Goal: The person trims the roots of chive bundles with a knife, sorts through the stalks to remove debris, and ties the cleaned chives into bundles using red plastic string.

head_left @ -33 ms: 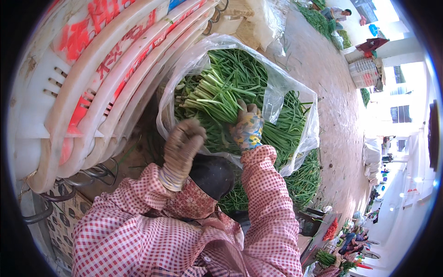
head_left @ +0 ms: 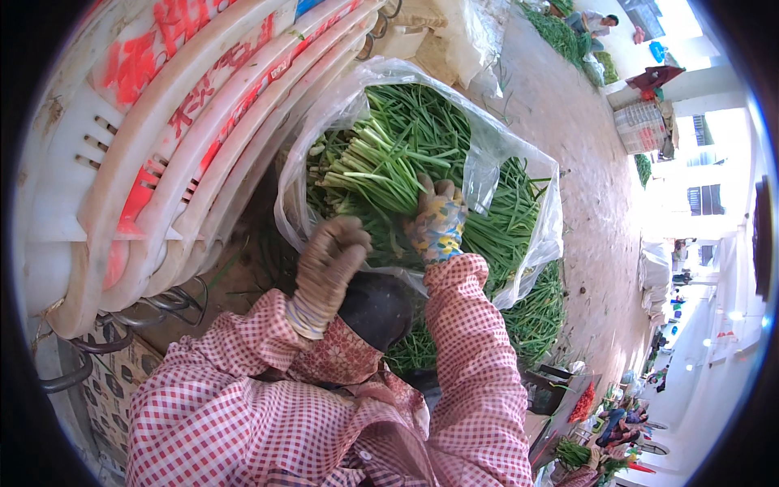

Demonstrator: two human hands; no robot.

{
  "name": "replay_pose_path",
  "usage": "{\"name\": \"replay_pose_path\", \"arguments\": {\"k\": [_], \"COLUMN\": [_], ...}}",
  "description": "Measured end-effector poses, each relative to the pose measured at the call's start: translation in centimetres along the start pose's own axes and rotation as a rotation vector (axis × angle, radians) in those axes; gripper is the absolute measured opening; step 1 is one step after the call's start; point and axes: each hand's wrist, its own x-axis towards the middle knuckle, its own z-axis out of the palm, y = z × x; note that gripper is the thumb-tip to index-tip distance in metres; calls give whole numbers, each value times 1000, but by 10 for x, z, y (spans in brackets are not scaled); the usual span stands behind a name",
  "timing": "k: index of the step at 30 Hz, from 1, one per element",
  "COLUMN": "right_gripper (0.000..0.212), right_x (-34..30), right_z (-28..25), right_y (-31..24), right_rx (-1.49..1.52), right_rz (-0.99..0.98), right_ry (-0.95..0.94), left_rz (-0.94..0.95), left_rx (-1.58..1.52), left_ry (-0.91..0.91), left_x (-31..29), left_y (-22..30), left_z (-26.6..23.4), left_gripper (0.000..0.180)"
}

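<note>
A clear plastic bag (head_left: 545,174) stands open in front of me, filled with long green leaves. Inside, a bunch of garlic chives or similar greens (head_left: 365,158) lies with its pale stem ends toward the left. My right hand (head_left: 438,221), in a blue and yellow patterned glove, has its fingers bent around the leafy part of that bunch. Its palm side is hidden. At the bag's near left rim is my left hand (head_left: 329,264), in a dirty beige glove. Its fingers are loosely bent, the thumb stands apart, and nothing shows in it.
Stacked white plastic crates (head_left: 122,187) with red markings rise close on my left. More loose greens (head_left: 540,316) lie beyond the bag's right side. A concrete floor (head_left: 596,219) stretches rightward. Another person (head_left: 592,26) sits by a heap of greens at the far right.
My left hand has shifted slightly to the right, and its fingers show more clearly. My right hand stays at the bunch with hardly any movement.
</note>
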Motion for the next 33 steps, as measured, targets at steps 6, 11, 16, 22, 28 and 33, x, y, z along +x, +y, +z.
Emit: {"name": "replay_pose_path", "arguments": {"k": [6, 11, 16, 22, 28, 33], "right_gripper": [72, 72, 61, 63, 77, 78], "right_x": [14, 25, 39, 19, -24, -57], "right_z": [5, 13, 7, -4, -36, -115], "right_y": [13, 49, 81, 72, 44, 63], "right_rx": [91, 702, 1093, 1188, 252, 299], "right_rz": [-119, -29, 9, -42, -227, -99], "right_ry": [83, -35, 50, 70, 109, 99], "left_rz": [-162, -164, -83, 485, 73, 602], "left_rx": [-49, -39, 21, 281, 28, 275], "left_ry": [-89, -101, -83, -156, -408, -338], "left_x": [-16, -10, -4, 78, 127, 117], "left_y": [-21, -25, -24, -23, -51, -44], "left_z": [29, 30, 24, 50, 34, 52], "left_gripper": [31, 33, 47, 89, 84, 83]}}
